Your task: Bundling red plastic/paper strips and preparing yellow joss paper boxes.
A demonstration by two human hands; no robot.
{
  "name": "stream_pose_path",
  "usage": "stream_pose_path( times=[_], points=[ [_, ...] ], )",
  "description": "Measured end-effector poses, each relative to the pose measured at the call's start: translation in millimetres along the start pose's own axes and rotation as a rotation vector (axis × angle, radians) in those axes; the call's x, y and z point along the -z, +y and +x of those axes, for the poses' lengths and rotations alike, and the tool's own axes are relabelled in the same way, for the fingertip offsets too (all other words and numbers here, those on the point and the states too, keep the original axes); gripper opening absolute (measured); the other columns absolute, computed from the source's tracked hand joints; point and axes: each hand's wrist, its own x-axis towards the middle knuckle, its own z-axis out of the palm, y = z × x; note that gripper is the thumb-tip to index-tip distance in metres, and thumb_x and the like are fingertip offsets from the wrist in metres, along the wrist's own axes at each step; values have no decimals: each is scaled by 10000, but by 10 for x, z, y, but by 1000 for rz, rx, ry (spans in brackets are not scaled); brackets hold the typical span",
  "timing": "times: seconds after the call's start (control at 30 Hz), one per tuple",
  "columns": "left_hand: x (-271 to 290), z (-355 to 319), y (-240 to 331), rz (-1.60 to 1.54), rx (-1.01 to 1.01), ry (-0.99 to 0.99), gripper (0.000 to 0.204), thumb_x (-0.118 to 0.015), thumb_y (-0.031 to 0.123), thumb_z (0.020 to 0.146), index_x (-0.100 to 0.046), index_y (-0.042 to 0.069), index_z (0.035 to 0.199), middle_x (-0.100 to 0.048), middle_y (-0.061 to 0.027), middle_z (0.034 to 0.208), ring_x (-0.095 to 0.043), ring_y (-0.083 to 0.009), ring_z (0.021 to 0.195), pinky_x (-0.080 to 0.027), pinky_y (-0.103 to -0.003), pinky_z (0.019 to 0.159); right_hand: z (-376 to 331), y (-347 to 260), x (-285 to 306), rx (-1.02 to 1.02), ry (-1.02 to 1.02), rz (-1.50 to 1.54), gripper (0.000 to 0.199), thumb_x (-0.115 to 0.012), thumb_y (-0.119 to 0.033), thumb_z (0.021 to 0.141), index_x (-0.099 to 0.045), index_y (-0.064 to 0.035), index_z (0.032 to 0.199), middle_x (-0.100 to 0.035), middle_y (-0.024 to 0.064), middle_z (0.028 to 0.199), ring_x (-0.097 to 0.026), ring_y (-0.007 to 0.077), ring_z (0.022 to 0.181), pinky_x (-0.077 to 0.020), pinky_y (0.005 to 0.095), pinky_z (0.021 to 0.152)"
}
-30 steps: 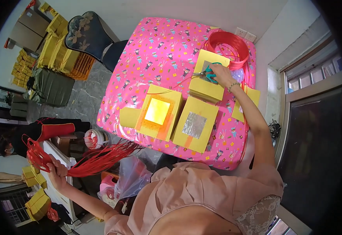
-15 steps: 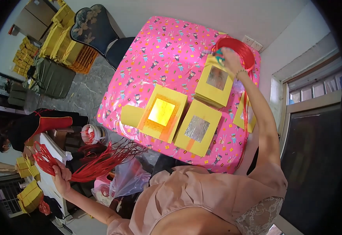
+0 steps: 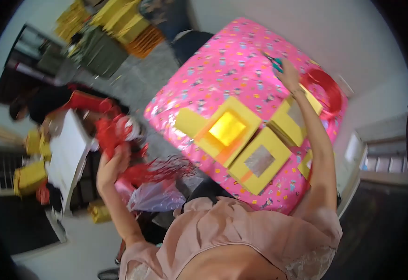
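My left hand (image 3: 115, 161) is closed around a bundle of thin red cords (image 3: 155, 171), held out to the left beyond the table; motion smears the bundle. My right hand (image 3: 288, 77) grips a pair of scissors (image 3: 277, 64) by their teal handles, over the far part of the pink table. Close to that hand lies a round red coil of cord (image 3: 329, 91). Below it are three stacks of yellow paper: one with a gold square (image 3: 227, 128), one with a silver square (image 3: 260, 161), and one partly behind my right forearm (image 3: 290, 116).
A patterned pink cover (image 3: 190, 79) spans the table. At left, a person in black and red (image 3: 50, 102) bends by a white table (image 3: 68, 149). A white bucket (image 3: 131, 128), a clear plastic bag (image 3: 159, 196), a dark chair (image 3: 190, 44) and an orange crate (image 3: 145, 41) stand around.
My view has turned, shifting the table right in the picture. My right hand has moved the scissors away from the red coil, to its left. My left hand has brought the cords inward and up.
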Motion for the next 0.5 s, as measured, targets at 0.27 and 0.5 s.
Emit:
stream_pose_path(
  times=[0.27,0.5],
  points=[
    [-417,206,26,-2,18,-309,308,-467,380,938,-515,82,873,-310,83,556,-260,-30,451,-166,-212,419,-689,-1297,219,-391,-519,800,321,-677,-289,808,-479,-45,877,-468,-9,671,-470,112,621,-409,285,554],
    [-488,201,-12,-124,33,-676,399,-415,455,940,-510,74,867,-315,76,545,-260,-35,445,-172,-214,404,-1146,-2248,786,50,-999,1465,478,-577,-412,873,-440,-12,1096,-459,-13,889,-449,64,805,-406,203,725]
  ],
)
